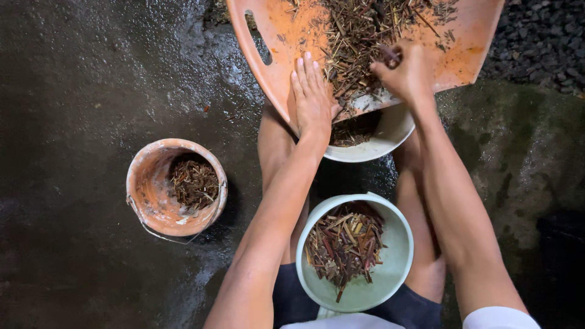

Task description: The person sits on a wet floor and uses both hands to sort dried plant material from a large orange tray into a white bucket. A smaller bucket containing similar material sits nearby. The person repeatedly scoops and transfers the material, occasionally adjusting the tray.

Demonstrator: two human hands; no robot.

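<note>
On orange tray [277,36]: hands [314,100] sorting twigs [359,36].

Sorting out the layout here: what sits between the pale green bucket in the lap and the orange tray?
In the head view, a white bowl holding dark stems lies between the green bucket and the orange tray, partly under the tray's edge.

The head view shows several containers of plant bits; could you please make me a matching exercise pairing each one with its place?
Things:
1. Orange tray
2. White bowl
3. Green bowl
4. Orange bucket

Places:
A. Between the person's legs, nearest the camera
B. Alone on the wet ground, on the left
C. Tilted at the top, under the left hand and right hand
D. Just below the tray's lower edge

Pairs: 1-C, 2-D, 3-A, 4-B
</note>
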